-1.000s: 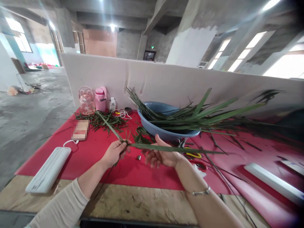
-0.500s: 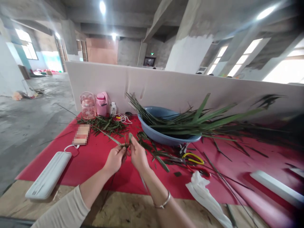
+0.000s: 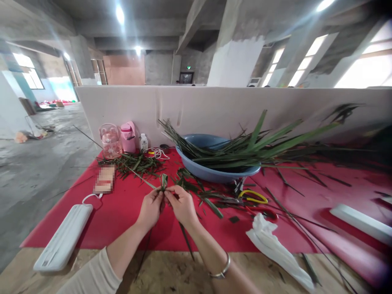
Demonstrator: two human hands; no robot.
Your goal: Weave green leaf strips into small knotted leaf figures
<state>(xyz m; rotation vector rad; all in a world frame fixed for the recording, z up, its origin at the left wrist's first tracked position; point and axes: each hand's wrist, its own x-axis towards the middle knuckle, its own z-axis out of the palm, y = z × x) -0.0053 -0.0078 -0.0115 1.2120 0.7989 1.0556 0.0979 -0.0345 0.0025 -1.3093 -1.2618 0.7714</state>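
Between my two hands is a small folded bundle of green leaf strips (image 3: 163, 181), with a loop standing up at its top. My left hand (image 3: 152, 208) pinches it from the left, and a long thin strip runs from there up and to the left. The fingertips of my right hand (image 3: 181, 204) close on its right side. Dark strip ends hang below both hands. The fingers hide the lower part of the bundle. Beyond my right hand stands a blue basin (image 3: 211, 175) full of long green leaves (image 3: 232, 157).
Yellow-handled scissors (image 3: 253, 197), red-handled scissors (image 3: 266, 213) and a crumpled white tissue (image 3: 269, 241) lie on the right. A white power bank (image 3: 64, 232) cabled to a blurred phone (image 3: 105, 179), leaf scraps (image 3: 137, 163) and a pink bottle (image 3: 128, 139) are left. A white partition (image 3: 128, 106) stands behind.
My right hand has come down and turned inward, its fingertips now meeting my left at the bundle. A folded loop now shows upright above the fingers. The view has shifted slightly.
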